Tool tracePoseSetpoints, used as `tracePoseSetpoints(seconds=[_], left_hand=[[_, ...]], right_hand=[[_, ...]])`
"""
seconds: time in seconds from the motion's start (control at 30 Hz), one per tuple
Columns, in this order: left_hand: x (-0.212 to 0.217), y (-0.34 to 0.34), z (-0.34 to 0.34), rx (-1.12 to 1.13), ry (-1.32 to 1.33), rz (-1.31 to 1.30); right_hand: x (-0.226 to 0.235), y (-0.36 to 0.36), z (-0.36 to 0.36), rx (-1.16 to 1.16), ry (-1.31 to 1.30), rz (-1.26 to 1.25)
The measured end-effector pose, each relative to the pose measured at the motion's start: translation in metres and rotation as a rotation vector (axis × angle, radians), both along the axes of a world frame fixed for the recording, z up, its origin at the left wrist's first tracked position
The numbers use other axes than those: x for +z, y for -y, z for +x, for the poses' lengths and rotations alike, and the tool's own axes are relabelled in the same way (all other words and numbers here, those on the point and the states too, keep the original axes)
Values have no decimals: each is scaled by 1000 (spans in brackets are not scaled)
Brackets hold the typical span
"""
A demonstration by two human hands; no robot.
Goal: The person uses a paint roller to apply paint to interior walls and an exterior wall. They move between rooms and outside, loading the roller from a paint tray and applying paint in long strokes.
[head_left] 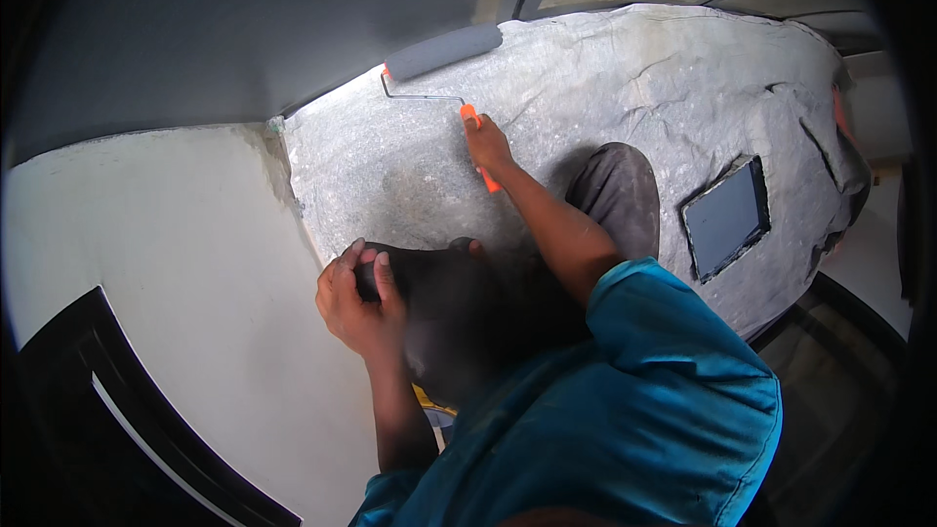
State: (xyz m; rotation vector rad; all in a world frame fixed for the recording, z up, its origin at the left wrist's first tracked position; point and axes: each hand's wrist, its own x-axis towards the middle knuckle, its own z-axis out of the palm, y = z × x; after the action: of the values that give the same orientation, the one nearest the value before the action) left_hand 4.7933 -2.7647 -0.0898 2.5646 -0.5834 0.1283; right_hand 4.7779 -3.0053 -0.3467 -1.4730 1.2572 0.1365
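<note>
My right hand (487, 143) is closed round the orange handle of a paint roller (445, 52). The roller's grey sleeve lies along the bottom of the dark grey wall (205, 49), just above the pale cloth on the floor. A thin wire frame joins sleeve and handle. My left hand (359, 304) rests over my bent left knee (429, 278), thumb apart from the fingers and nothing held. Right of my other knee (617, 190), a black-rimmed paint tray (727, 220) of grey paint sits on the cloth.
A wrinkled, speckled pale drop cloth (390, 161) covers the floor. An off-white wall (166, 234) stands on the left, meeting the dark wall in a corner. A black panelled piece (88, 381) is at lower left. Something yellow-rimmed (434, 408) shows partly beneath my body.
</note>
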Motion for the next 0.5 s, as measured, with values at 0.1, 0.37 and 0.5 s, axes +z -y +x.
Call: tracePoseSetpoints(seconds=[0.1,0.37,0.5], left_hand=[[-1,-6,-3,9,0,-12],[1,-3,-7,13,-1,-20],[1,-3,-4,-10,13,0]], right_hand=[[1,13,20,-37,9,103],[6,2,20,29,-33,-357],[72,-2,8,67,17,-199]])
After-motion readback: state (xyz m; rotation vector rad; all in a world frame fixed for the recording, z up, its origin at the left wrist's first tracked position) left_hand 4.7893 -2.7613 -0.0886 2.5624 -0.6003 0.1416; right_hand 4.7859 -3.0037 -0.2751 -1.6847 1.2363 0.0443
